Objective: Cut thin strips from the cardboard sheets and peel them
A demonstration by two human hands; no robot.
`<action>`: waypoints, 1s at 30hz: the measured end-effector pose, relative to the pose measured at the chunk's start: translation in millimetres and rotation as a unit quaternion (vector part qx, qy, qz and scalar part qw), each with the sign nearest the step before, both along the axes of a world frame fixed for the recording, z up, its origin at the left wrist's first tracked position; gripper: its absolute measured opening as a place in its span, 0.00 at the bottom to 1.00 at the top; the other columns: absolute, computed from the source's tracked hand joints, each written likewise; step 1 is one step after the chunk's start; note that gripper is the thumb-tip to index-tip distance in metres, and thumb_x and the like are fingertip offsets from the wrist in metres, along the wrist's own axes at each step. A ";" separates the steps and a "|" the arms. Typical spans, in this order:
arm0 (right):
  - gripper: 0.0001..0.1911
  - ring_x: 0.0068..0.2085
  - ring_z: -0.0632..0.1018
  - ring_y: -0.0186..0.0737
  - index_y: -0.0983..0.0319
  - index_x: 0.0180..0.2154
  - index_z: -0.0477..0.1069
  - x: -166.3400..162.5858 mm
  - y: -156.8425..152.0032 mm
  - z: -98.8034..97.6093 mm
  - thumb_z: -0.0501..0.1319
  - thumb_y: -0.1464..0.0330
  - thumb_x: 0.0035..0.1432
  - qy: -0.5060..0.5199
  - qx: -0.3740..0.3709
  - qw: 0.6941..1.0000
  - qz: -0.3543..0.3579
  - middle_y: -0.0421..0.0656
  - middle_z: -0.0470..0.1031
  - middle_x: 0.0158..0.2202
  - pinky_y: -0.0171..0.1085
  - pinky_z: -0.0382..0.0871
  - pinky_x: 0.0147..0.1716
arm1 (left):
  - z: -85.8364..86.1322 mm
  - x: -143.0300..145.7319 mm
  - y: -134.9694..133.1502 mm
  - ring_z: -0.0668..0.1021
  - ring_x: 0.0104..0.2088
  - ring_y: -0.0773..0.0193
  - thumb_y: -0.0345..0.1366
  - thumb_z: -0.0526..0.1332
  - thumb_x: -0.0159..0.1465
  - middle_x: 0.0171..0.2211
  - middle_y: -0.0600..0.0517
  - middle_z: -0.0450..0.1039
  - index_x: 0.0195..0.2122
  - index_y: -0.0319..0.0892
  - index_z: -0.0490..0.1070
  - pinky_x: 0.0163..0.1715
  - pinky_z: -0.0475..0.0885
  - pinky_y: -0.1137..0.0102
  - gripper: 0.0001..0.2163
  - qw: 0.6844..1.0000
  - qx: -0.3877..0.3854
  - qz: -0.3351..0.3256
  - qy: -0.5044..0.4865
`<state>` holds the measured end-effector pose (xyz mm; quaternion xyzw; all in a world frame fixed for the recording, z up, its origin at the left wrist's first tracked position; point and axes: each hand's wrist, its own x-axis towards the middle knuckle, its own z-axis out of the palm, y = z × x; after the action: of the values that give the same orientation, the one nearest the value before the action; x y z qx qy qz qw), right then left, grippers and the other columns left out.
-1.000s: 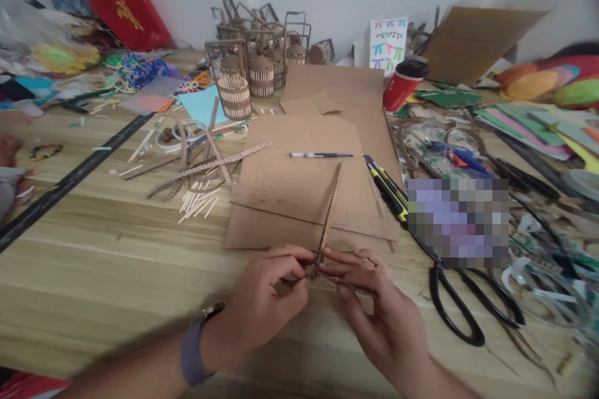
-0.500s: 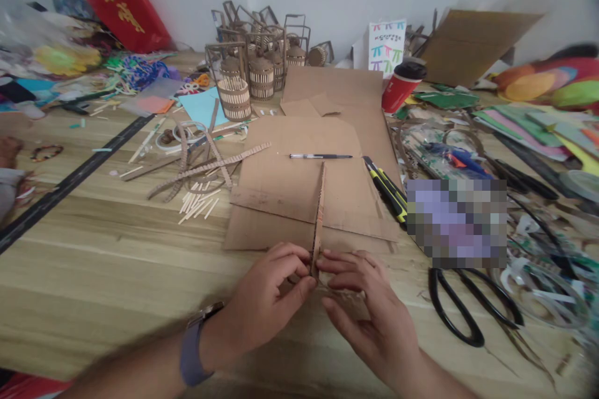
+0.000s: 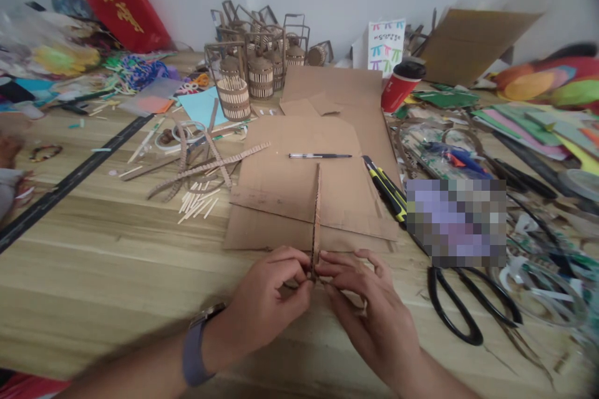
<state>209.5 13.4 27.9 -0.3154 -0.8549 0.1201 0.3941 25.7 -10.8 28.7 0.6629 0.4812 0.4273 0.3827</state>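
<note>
Both my hands meet near the front of the wooden table (image 3: 93,262). My left hand (image 3: 269,302), with a watch on the wrist, and my right hand (image 3: 369,318) each pinch the near end of a long narrow corrugated cardboard strip (image 3: 317,212). The strip stands on edge and runs away from me over flat cardboard sheets (image 3: 290,193). A black pen (image 3: 321,156) lies on the cardboard just beyond the strip's far end.
A yellow-black utility knife (image 3: 387,187) and black scissors (image 3: 463,305) lie to the right. Cardboard strips and small sticks (image 3: 199,202) lie to the left, woven cardboard baskets (image 3: 255,65) and a red cup (image 3: 402,84) behind. A long black ruler (image 3: 70,181) crosses the left side.
The strip's far end swung left, from leaning right to pointing straight away from me. My fingers shifted slightly on its near end.
</note>
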 end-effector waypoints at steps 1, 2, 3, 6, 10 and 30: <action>0.08 0.46 0.81 0.38 0.57 0.39 0.63 0.2 0.4 0.3 0.58 0.76 0.61 0.005 -0.009 1.000 -0.003 0.38 0.82 0.38 0.42 0.60 0.54 | -0.1 -0.2 0.0 0.74 0.35 0.68 0.24 0.56 0.58 0.33 0.53 0.73 0.24 0.41 0.65 0.36 0.67 0.76 0.08 1.000 -0.002 -0.004 0.002; 0.08 0.46 0.81 0.38 0.56 0.39 0.63 0.4 0.9 0.7 0.57 0.75 0.62 0.011 -0.020 1.000 -0.008 0.38 0.82 0.37 0.43 0.61 0.54 | -0.1 -0.4 -0.2 0.74 0.35 0.68 0.24 0.56 0.58 0.32 0.53 0.73 0.23 0.41 0.64 0.36 0.67 0.76 0.08 1.000 -0.002 -0.008 0.004; 0.08 0.44 0.82 0.39 0.56 0.40 0.63 0.4 1.3 1.1 0.56 0.75 0.62 0.018 -0.030 0.999 -0.012 0.38 0.82 0.36 0.43 0.62 0.53 | 0.0 -0.6 -0.3 0.74 0.35 0.68 0.23 0.55 0.57 0.32 0.53 0.73 0.23 0.41 0.63 0.36 0.67 0.76 0.09 1.000 -0.003 -0.012 0.005; 0.08 0.43 0.82 0.40 0.55 0.40 0.63 -0.4 2.0 1.9 0.56 0.75 0.62 0.033 -0.044 0.998 -0.021 0.37 0.82 0.35 0.43 0.64 0.51 | 0.5 -1.0 -0.9 0.73 0.35 0.67 0.23 0.55 0.57 0.32 0.53 0.72 0.22 0.41 0.61 0.37 0.67 0.75 0.09 1.000 -0.014 -0.021 0.004; 0.09 0.43 0.82 0.39 0.55 0.38 0.62 -3.2 -0.1 1.3 0.57 0.76 0.61 0.038 -0.019 0.999 -0.011 0.37 0.82 0.35 0.43 0.63 0.51 | 0.9 -2.0 0.0 0.74 0.38 0.65 0.29 0.59 0.59 0.36 0.52 0.72 0.27 0.41 0.67 0.39 0.68 0.72 0.05 0.998 -0.062 -0.020 -0.013; 0.10 0.43 0.81 0.40 0.55 0.42 0.66 0.8 0.3 -0.8 0.57 0.76 0.62 0.018 -0.008 1.000 -0.002 0.37 0.81 0.36 0.44 0.65 0.50 | 5.6 -0.9 -0.4 0.73 0.33 0.68 0.24 0.55 0.57 0.30 0.53 0.71 0.23 0.41 0.63 0.34 0.66 0.75 0.08 0.999 -0.023 -0.028 -0.002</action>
<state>210.3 13.8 27.1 -0.3181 -0.8462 0.1318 0.4068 24.8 -11.2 34.2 0.6664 0.4708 0.4069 0.4107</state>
